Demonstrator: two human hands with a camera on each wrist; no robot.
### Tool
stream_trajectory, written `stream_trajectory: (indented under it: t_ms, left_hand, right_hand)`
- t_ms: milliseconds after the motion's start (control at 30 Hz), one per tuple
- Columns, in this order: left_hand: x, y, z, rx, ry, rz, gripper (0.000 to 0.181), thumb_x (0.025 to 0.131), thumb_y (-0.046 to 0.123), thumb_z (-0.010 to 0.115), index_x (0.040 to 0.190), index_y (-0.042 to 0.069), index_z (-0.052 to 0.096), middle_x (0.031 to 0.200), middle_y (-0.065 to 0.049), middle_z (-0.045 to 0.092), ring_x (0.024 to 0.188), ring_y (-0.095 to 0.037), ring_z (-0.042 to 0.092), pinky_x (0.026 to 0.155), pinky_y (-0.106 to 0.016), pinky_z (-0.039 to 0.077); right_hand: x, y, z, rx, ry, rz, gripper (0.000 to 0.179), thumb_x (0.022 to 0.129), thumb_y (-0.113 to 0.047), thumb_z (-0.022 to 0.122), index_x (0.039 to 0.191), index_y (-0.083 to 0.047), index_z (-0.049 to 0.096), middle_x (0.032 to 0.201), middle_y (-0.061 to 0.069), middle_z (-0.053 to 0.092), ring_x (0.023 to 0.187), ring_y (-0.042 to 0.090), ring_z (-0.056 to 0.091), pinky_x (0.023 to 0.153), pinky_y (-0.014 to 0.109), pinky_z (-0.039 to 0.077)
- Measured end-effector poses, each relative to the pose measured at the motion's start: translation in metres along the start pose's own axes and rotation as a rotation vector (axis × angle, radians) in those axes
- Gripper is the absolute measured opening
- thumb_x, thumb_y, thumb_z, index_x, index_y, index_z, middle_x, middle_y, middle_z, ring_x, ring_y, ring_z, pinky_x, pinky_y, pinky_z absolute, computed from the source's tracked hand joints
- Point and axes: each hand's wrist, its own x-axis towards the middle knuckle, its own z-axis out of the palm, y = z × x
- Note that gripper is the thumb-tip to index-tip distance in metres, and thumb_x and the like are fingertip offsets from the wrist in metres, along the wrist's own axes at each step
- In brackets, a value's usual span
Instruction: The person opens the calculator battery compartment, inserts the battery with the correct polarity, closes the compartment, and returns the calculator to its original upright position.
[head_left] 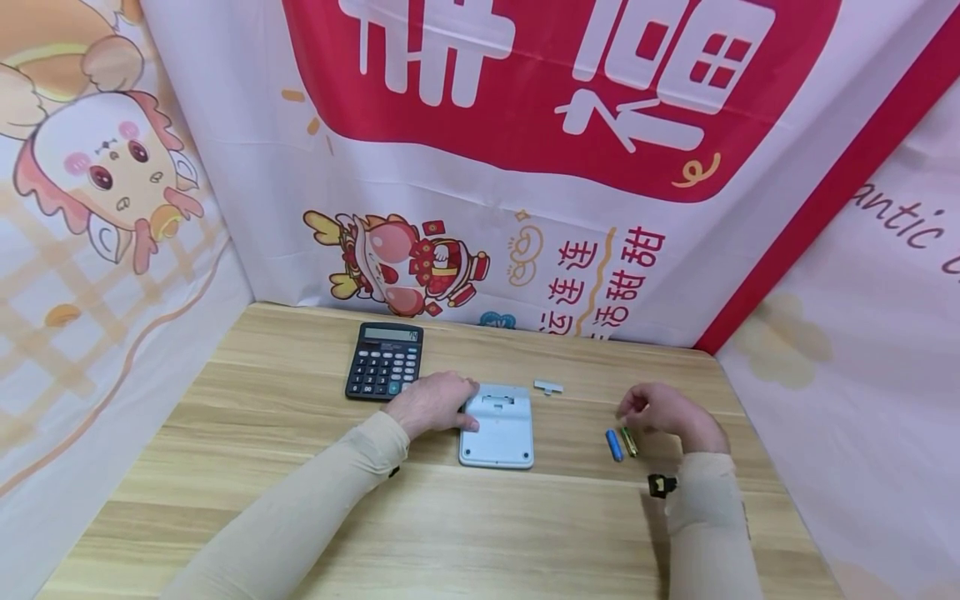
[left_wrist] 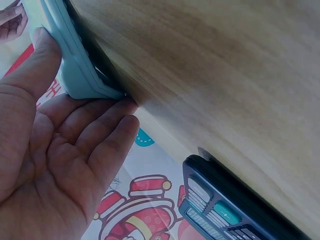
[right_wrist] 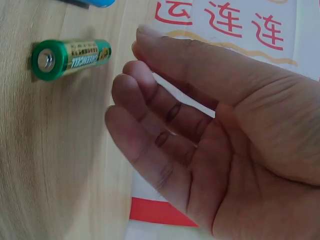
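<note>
A light blue calculator (head_left: 497,433) lies face down, with an uncovered battery slot (head_left: 498,401) near its far edge. My left hand (head_left: 435,404) holds its left side, thumb (left_wrist: 47,55) on the upturned back and fingers against the far edge. My right hand (head_left: 660,410) hovers just above the table with loosely curled fingers and nothing in them. Close to it lie a green-and-gold battery (right_wrist: 72,59) and a blue battery (head_left: 614,446), side by side. The small light blue battery cover (head_left: 548,387) lies to the right of the calculator.
A black calculator (head_left: 385,361) stands face up beyond my left hand, its display lit with digits. The wooden table (head_left: 450,533) meets a printed cloth wall (head_left: 480,196) at the back. Cloth also hangs at the left and right.
</note>
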Motion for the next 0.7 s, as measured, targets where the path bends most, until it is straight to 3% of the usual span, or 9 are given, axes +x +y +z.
stream_trajectory:
  t_ms: [300,533,700]
  left_hand:
    - [0.0012,-0.0015,0.0013,0.0,-0.001,0.001,0.068,0.106,0.044,0.088,0.16,0.006,0.071,0.15,-0.016,0.081,0.104,-0.018,0.068,0.108,-0.044,0.066]
    - [0.0003,-0.0026,0.0017,-0.006,0.005,0.009,0.068,0.106,0.043,0.089,0.16,0.005,0.071,0.151,-0.016,0.08,0.104,-0.019,0.068,0.106,-0.043,0.066]
    - [-0.0002,-0.0023,0.0015,-0.024,0.002,0.004,0.068,0.106,0.042,0.089,0.16,0.006,0.071,0.153,-0.016,0.079,0.106,-0.019,0.068,0.109,-0.044,0.066]
  right_hand:
    - [-0.0016,0.0058,0.0003,-0.108,-0.005,0.093,0.016,0.109,-0.016,0.083,0.111,-0.002,0.076,0.102,0.01,0.073,0.097,0.025,0.063,0.084,0.036,0.058]
    - [0.0003,0.0081,0.0047,-0.076,-0.022,0.133,0.016,0.11,-0.017,0.079,0.103,-0.002,0.08,0.094,0.007,0.075,0.091,0.021,0.067,0.081,0.032,0.057]
    - [0.004,0.0067,0.0057,-0.08,0.035,0.16,0.019,0.111,-0.018,0.079,0.103,0.0,0.083,0.092,0.009,0.079,0.088,0.02,0.068,0.078,0.031,0.056]
